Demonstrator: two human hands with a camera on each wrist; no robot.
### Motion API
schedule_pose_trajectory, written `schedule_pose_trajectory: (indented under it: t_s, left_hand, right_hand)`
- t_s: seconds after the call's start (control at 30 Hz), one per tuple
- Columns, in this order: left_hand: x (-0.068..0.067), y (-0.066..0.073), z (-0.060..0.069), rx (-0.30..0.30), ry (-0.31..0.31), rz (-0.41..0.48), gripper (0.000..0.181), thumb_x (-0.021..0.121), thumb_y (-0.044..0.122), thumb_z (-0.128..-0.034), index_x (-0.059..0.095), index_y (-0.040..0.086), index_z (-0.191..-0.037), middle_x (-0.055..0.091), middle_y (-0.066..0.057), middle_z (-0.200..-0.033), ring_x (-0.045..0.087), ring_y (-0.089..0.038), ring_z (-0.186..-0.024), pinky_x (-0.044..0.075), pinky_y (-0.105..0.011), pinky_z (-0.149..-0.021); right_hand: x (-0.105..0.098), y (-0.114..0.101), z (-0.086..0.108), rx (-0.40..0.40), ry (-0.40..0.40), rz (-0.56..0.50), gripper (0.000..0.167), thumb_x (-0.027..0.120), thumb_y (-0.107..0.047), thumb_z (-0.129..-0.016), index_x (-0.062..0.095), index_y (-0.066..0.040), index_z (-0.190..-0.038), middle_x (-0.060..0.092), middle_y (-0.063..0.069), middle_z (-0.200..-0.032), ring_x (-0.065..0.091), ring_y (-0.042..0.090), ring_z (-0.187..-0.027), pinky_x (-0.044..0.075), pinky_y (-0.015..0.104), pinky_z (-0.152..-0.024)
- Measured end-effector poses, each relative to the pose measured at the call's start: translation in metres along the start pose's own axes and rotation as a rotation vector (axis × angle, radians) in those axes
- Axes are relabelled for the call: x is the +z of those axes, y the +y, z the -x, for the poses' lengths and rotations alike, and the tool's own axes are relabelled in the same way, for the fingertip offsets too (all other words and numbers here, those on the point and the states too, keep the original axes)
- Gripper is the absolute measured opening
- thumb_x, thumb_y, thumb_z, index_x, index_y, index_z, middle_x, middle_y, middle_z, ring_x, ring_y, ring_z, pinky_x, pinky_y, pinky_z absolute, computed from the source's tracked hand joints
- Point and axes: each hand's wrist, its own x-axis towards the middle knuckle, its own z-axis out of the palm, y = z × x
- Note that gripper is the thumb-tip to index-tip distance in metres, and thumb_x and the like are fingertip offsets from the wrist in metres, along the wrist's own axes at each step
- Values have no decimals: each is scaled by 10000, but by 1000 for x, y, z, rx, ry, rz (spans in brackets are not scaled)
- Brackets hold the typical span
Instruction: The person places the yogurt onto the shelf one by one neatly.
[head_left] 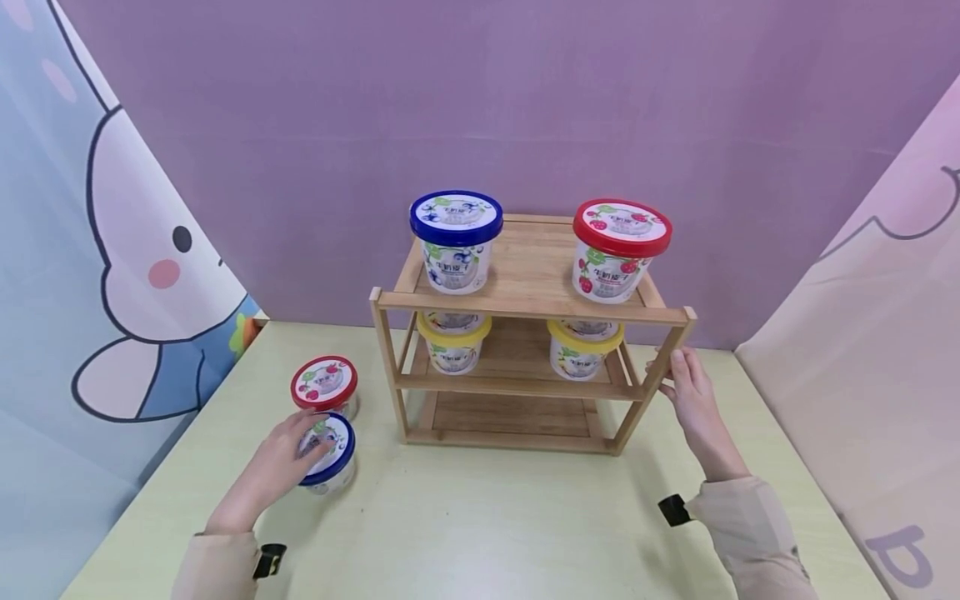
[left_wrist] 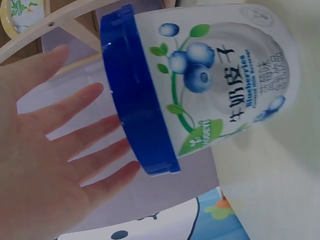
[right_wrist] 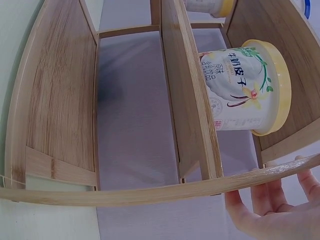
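On the left, my left hand (head_left: 281,462) reaches over a tub with a blue lid (head_left: 341,475). The left wrist view shows its fingers fairly straight and spread beside the lid of this blueberry tub (left_wrist: 215,75); some fingertips are at the rim. A red-lidded tub (head_left: 325,382) stands just behind. My right hand (head_left: 697,408) holds the right front post of a three-tier wooden shelf (head_left: 517,308). In the right wrist view, the fingers (right_wrist: 267,192) bend against that post, near a yellow-lidded tub (right_wrist: 242,87).
Atop the shelf stand a blue-lidded tub (head_left: 456,242) at left and a red-lidded tub (head_left: 621,248) at right. Two yellow-lidded tubs, one left (head_left: 453,342) and one right (head_left: 583,348), occupy the middle tier. A purple backdrop (head_left: 480,100) rises behind the table (head_left: 480,525).
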Motion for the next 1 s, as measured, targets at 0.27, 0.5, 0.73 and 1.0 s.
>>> schedule_pose_trajectory:
  t_s: [0.27, 0.5, 0.73, 1.0]
  left_hand:
    - [6, -7, 4, -10, -31, -34, 565, 622, 282, -807, 440, -50, -1226, 252, -339, -1320, 250, -536, -1162, 299, -657, -848]
    - [11, -16, 5, -57, -81, -34, 656, 642, 361, -774, 423, -19, -1262, 182, -356, -1334, 198, -551, -1169, 268, -673, -854]
    - [14, -15, 6, -109, -104, -9, 710, 621, 432, -777, 410, -32, -1271, 144, -360, -1344, 181, -542, -1171, 279, -655, -864]
    - [17, -7, 7, -195, -102, -24, 791, 586, 535, -760, 384, -13, -1292, 151, -345, -1332, 202, -534, -1139, 341, -649, -812]
  right_hand:
    - [0, 1, 0, -1, 8, -6, 207, 296, -344, -953, 411, -188, -1024, 478, -45, -932, 485, 35, -874, 424, 115, -771]
    - [1, 1, 0, -3, 13, -4, 208, 298, -347, -951, 416, -190, -1018, 489, -25, -932, 490, 34, -870, 423, 114, -776]
    - [1, 3, 0, 6, 18, 24, 214, 287, -360, -950, 412, -202, -1022, 490, -54, -927, 486, 26, -877, 417, 101, -777]
    - [1, 4, -1, -7, 24, 18, 215, 287, -341, -955, 415, -183, -1026, 483, -49, -928, 488, 34, -872, 418, 105, -780]
